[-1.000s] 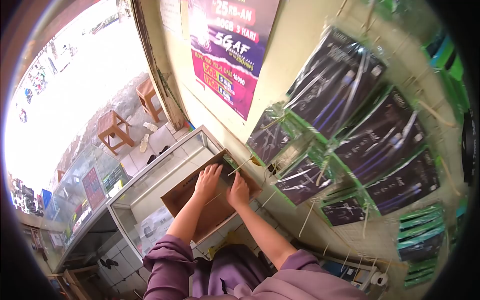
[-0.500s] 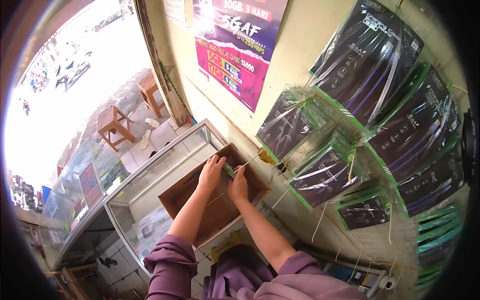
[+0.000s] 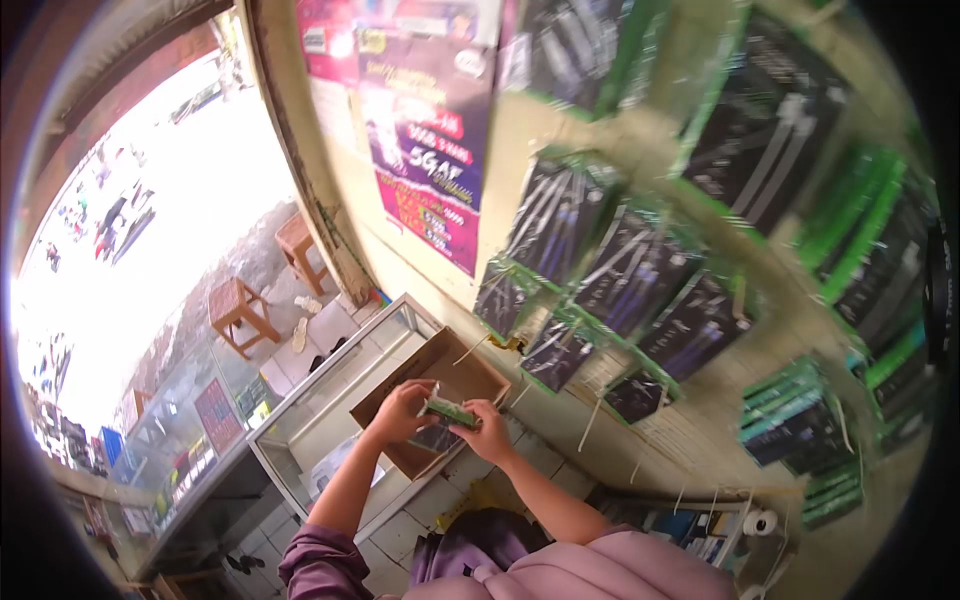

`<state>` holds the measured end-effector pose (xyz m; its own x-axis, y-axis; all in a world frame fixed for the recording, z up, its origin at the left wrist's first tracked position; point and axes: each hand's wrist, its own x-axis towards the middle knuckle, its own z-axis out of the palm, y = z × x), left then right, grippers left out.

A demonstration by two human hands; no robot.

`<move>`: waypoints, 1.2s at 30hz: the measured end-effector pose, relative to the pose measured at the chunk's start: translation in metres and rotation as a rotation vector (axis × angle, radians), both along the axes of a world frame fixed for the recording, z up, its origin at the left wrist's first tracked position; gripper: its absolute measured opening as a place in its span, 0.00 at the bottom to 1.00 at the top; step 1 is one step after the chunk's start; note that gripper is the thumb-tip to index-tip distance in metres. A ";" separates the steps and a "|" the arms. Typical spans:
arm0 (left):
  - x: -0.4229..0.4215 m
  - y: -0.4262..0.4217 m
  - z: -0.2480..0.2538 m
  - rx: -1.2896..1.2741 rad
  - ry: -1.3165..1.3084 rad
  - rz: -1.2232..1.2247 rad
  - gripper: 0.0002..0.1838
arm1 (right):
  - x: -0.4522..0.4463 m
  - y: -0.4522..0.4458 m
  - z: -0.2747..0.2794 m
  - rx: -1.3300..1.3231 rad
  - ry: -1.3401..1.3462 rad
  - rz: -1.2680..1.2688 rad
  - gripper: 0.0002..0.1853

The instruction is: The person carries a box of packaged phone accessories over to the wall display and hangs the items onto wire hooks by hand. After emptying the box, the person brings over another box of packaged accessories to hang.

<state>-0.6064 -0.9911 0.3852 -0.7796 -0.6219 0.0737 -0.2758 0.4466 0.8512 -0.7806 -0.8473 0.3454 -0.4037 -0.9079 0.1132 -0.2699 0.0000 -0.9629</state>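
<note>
Over the near part of an open cardboard box (image 3: 470, 375), a small green and dark plastic-wrapped packet (image 3: 450, 411) is held between both hands. My left hand (image 3: 402, 412) grips its left end, fingers closed on it. At its right end, my right hand (image 3: 486, 432) pinches the packet. The box rests on a glass display case (image 3: 290, 432) beside the wall. Fine print on the packet is too small to read.
Black and green wrapped packets (image 3: 640, 265) hang on wall hooks at the right. A poster (image 3: 425, 150) is on the wall. Brown stools (image 3: 240, 310) stand outside. A lower shelf (image 3: 700, 530) with boxes and a white roll (image 3: 760, 522) is at bottom right.
Both hands have come up and nearer from inside the box, with the green packet now between them. The view has swung, so the hanging packets appear further left and more blurred.
</note>
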 end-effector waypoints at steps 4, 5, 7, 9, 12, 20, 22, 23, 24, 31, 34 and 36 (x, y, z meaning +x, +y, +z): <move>-0.027 0.060 0.045 0.294 0.043 -0.124 0.17 | -0.029 0.072 0.055 -0.043 0.160 0.038 0.18; -0.036 0.074 0.048 0.332 0.086 -0.160 0.16 | -0.037 0.090 0.065 -0.049 0.165 -0.001 0.18; -0.057 0.102 0.050 0.442 0.147 -0.195 0.18 | -0.048 0.125 0.077 -0.030 0.020 -0.028 0.17; -0.087 0.129 0.048 0.570 0.200 -0.223 0.21 | -0.059 0.158 0.086 0.000 -0.046 -0.134 0.17; -0.126 0.174 0.071 0.406 0.258 -0.164 0.20 | -0.067 0.193 0.103 -0.013 -0.089 -0.349 0.18; -0.189 0.210 0.107 0.133 0.266 -0.143 0.23 | -0.096 0.209 0.131 -0.360 -0.143 -0.598 0.20; -0.196 0.209 0.110 0.118 0.257 -0.147 0.24 | -0.104 0.209 0.129 -0.280 -0.119 -0.604 0.20; -0.198 0.208 0.110 0.104 0.251 -0.144 0.24 | -0.106 0.208 0.128 -0.282 -0.120 -0.607 0.20; -0.200 0.207 0.109 0.102 0.250 -0.146 0.24 | -0.107 0.206 0.131 -0.294 -0.144 -0.605 0.20; -0.206 0.209 0.110 0.096 0.210 -0.119 0.24 | -0.115 0.204 0.129 -0.306 -0.130 -0.599 0.19; -0.207 0.210 0.109 0.065 0.185 -0.131 0.24 | -0.116 0.206 0.128 -0.341 -0.169 -0.588 0.20; -0.209 0.209 0.107 0.045 0.172 -0.129 0.24 | -0.118 0.207 0.130 -0.294 -0.181 -0.591 0.20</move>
<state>-0.8153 -0.7816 0.4922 -0.8314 -0.5234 0.1866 -0.0680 0.4291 0.9007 -0.8983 -0.6405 0.4754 -0.8579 -0.4709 0.2055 -0.1400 -0.1706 -0.9753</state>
